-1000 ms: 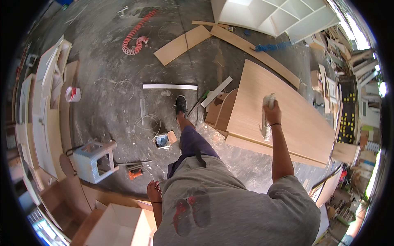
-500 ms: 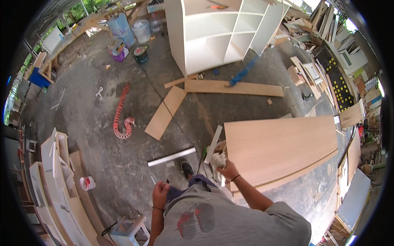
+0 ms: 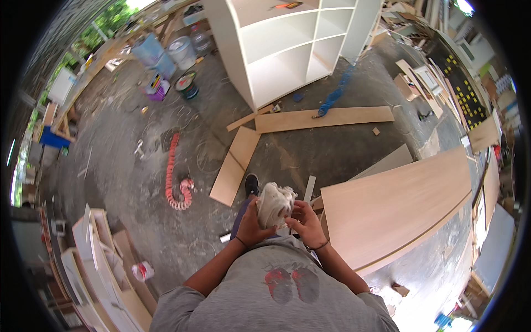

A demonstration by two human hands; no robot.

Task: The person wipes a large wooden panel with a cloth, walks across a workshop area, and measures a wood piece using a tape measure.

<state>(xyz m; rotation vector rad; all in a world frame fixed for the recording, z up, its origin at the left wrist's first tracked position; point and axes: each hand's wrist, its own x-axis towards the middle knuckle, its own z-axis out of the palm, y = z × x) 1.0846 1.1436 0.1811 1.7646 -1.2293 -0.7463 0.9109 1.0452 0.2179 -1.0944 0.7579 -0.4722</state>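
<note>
A crumpled off-white bundle that looks like a rag (image 3: 272,206) is held in front of my waist, between both hands. My left hand (image 3: 251,228) is wrapped round its left and lower side. At its right edge, my right hand (image 3: 307,224) grips it with bent fingers and thumb. The bundle and my hands hide part of the floor and my legs. One dark shoe (image 3: 251,183) shows just beyond the bundle.
To the right lies a large wooden panel (image 3: 398,205). Ahead are a long board (image 3: 332,119), a short board (image 3: 235,166) and a white shelf unit (image 3: 227,55). Coiled red (image 3: 170,171) and blue (image 3: 334,91) hoses lie about. Shelving pieces (image 3: 105,265) stand at left.
The bundle, earlier in my right hand by the panel's corner, has moved left to my front. My left hand came up from my left side and took hold of it. The view has shifted.
</note>
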